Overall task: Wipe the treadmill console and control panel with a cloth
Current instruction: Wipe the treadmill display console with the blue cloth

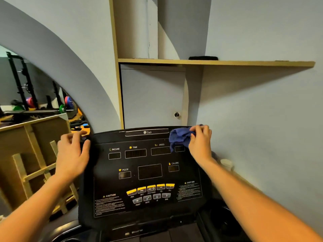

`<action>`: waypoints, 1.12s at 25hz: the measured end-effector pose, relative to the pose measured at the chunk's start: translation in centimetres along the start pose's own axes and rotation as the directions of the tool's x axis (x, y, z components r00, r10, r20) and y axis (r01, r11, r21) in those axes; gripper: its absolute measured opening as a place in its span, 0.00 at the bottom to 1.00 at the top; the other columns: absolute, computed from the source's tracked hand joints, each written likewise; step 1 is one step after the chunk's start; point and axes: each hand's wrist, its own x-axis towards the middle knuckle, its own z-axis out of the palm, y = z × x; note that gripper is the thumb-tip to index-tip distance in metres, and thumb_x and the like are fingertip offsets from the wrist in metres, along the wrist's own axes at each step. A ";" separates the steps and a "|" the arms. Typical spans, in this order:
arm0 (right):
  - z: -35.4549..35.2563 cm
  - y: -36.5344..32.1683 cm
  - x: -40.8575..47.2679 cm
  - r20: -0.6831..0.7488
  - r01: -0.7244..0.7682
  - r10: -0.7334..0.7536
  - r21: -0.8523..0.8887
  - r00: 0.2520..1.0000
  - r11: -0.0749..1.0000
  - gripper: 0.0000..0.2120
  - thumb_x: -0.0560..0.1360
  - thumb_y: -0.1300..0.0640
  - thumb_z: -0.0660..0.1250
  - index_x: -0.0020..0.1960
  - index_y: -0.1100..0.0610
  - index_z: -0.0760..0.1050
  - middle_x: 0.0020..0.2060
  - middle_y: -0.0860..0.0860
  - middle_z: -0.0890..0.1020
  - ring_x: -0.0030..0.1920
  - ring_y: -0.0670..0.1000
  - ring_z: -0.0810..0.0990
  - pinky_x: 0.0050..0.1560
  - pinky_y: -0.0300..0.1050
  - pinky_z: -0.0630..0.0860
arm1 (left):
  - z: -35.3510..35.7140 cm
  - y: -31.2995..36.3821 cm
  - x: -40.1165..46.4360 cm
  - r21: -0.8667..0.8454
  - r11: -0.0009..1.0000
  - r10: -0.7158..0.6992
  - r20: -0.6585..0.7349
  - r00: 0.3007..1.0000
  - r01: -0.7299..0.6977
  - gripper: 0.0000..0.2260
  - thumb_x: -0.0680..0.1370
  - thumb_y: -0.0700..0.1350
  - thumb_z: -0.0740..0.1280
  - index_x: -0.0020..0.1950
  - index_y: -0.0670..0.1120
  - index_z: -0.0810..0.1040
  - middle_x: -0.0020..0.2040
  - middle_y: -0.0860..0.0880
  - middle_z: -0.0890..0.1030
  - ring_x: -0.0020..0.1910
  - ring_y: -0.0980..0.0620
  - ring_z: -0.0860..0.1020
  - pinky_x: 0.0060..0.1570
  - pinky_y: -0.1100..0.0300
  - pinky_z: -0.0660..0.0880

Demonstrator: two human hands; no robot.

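The black treadmill console (pixel 148 173) fills the lower middle, with dark display windows and a row of yellow and grey buttons (pixel 151 192) low on its panel. My right hand (pixel 201 142) holds a crumpled blue cloth (pixel 180 137) against the console's top right corner, covering part of one small display. My left hand (pixel 73 151) grips the console's upper left edge, thumb on the front face and fingers curled over the side.
A grey wall stands close behind the console, with a cabinet door (pixel 153 96) and a wooden shelf (pixel 216 62) above it. A mirror (pixel 35 95) at left reflects weight racks. A wooden frame (pixel 36 172) stands left of the console. A pale cup (pixel 226 164) sits at right.
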 end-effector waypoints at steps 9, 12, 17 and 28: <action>5.3 2.3 -1.7 0.060 0.133 -0.120 -0.338 0.991 0.932 0.35 0.82 0.42 0.53 0.82 0.56 0.46 0.82 0.57 0.50 0.81 0.58 0.45 0.79 0.60 0.47 | 3.8 -0.5 -0.5 -0.221 0.974 0.043 -0.010 0.999 -0.044 0.21 0.83 0.57 0.46 0.76 0.57 0.60 0.68 0.42 0.71 0.68 0.47 0.67 0.64 0.52 0.63; 5.7 2.3 -1.7 0.057 0.124 -0.110 -0.393 0.992 0.911 0.35 0.82 0.42 0.50 0.82 0.57 0.45 0.82 0.57 0.48 0.81 0.59 0.44 0.79 0.63 0.49 | 3.7 -1.0 -0.6 -0.297 0.954 0.044 -0.010 0.999 -0.045 0.22 0.83 0.57 0.48 0.76 0.55 0.59 0.73 0.45 0.68 0.72 0.50 0.65 0.70 0.52 0.61; 7.0 0.5 -2.0 0.016 0.047 -0.045 -0.435 0.999 0.899 0.34 0.82 0.44 0.48 0.82 0.59 0.44 0.82 0.58 0.47 0.81 0.61 0.43 0.77 0.66 0.49 | 3.8 -2.0 -0.2 -0.388 0.922 0.027 0.059 0.998 -0.002 0.25 0.82 0.60 0.46 0.76 0.52 0.60 0.73 0.47 0.68 0.72 0.50 0.66 0.72 0.45 0.62; 11.5 -7.1 -4.6 0.025 0.041 -0.034 -0.420 0.999 0.907 0.35 0.82 0.42 0.47 0.82 0.60 0.43 0.82 0.59 0.45 0.81 0.62 0.42 0.77 0.67 0.48 | 2.8 -3.3 0.3 -0.586 0.805 0.062 0.234 0.970 0.090 0.25 0.81 0.64 0.46 0.76 0.59 0.58 0.74 0.53 0.67 0.74 0.54 0.65 0.72 0.43 0.62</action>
